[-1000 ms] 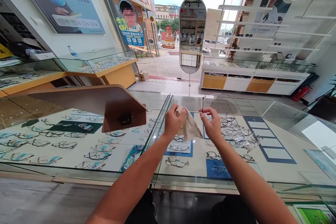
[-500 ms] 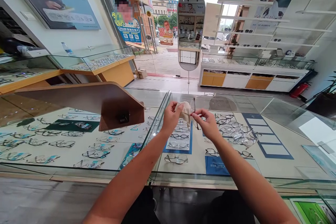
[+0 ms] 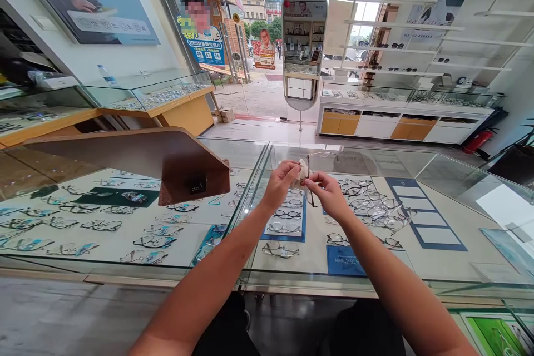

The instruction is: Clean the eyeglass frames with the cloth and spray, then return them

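Observation:
My left hand (image 3: 278, 184) is closed on a small beige cloth (image 3: 301, 172), bunched between its fingers. My right hand (image 3: 329, 193) pinches a thin-framed pair of glasses (image 3: 309, 179), held upright against the cloth. Both hands meet above the glass top of a display counter (image 3: 417, 172), about a hand's height over it. Under the glass lie rows of glasses (image 3: 371, 206) on white and blue trays.
A brown wooden panel (image 3: 167, 161) with a small black box sits on the counter to the left. An oval mirror (image 3: 304, 39) on a stand rises behind the counter. More glass cases stand left and right, with wall shelves of sunglasses (image 3: 396, 47).
The cloth, hanging loose from my left hand a second ago, is now bunched up against the glasses. My hands have come together and the view has tilted slightly.

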Available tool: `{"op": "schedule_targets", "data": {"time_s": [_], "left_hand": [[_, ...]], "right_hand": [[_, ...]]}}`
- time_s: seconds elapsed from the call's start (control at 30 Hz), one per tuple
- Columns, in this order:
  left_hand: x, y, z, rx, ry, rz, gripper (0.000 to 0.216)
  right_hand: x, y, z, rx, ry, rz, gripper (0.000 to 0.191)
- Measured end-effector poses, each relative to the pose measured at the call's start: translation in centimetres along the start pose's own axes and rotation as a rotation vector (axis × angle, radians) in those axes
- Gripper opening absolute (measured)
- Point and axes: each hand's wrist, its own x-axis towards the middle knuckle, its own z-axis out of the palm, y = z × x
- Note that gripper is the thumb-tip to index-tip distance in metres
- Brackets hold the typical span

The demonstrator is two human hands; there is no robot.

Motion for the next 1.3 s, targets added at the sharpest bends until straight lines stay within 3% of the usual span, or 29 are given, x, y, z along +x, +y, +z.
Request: {"op": "schedule_targets", "data": {"time_s": [0.27, 0.47, 0.63, 0.93, 1.1, 1.3], "left_hand": [[0.0, 0.0, 0.5, -0.163, 0.078, -0.133, 0.061], [-0.3, 0.7, 0.5, -0.207, 0.001, -0.26, 0.062], [-0.3, 0.7, 0.5, -0.285, -0.051, -0.262, 0.065], [0.1, 0.6, 0.7, -0.423, 0.053, -0.259, 0.068], [-0.1, 0.4, 0.7, -0.376, 0.032, -0.256, 0.061], [0.0, -0.3, 0.0, -0.27, -0.076, -0.415, 0.058]], "right_hand": [[-0.3, 0.3, -0.1, 0.062, -0.113, -0.01, 0.045], [-0.2, 0.4, -0.4, 0.116, -0.142, 0.008, 0.044], [-0.2, -0.3, -0.4, 0.169, -0.112, 0.052, 0.047], [0.0, -0.1, -0.5, 0.228, -0.093, 0.098, 0.044], [-0.1, -0.1, -0.3, 0.226, -0.142, 0.103, 0.049], [0.0, -0.3, -0.3, 0.218, -0.159, 0.097, 0.051]]}}
